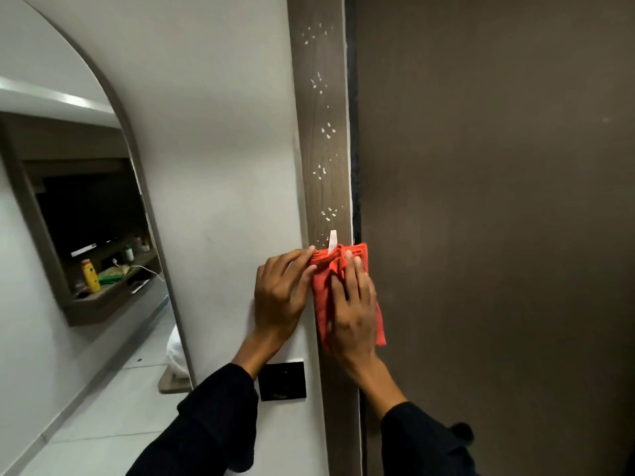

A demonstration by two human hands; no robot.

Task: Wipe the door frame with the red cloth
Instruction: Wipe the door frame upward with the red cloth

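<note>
red cloth (pixel 345 297) with a white tag (pixel 332 240), brown wood-grain door frame (pixel 324 149) speckled with white droplets (pixel 323 84), dark brown door (pixel 498 201), white wall (pixel 220 132), black switch plate (pixel 282 381), black sleeves (pixel 213 427), yellow bottle (pixel 90 275)

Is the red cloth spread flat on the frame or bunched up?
Bunched. The red cloth is gathered into folds under the right hand, hanging unevenly against the door frame.

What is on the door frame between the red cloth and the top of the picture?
In the head view, clusters of small white spots dot the brown door frame above the red cloth; a white tag sticks up at the cloth's top.
</note>
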